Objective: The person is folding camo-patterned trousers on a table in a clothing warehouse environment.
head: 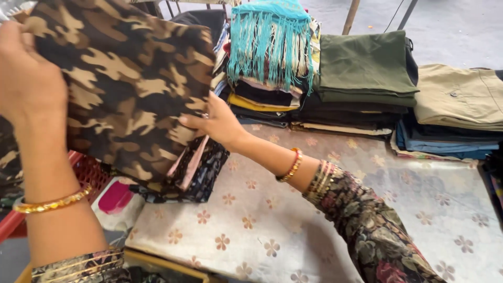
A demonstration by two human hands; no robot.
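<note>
A wide counter (293, 220) draped in a pale cloth printed with small brown flowers fills the lower centre and right of the frame, giving a flat bed for sorted clothing. Along the top edge sit folded stacks: an olive green folded garment (367, 65) on dark layers, a khaki folded garment (461, 97) at the right, and a turquoise fringed cloth (270, 42) draped over a mixed pile. In the upper left, a brown camouflage-print folded fabric (126, 84) is raised off the counter, likely so it stays folded. The left hand (26, 78) grips its left edge; the right hand (217, 123) pinches its right edge, thumb over it.
</note>
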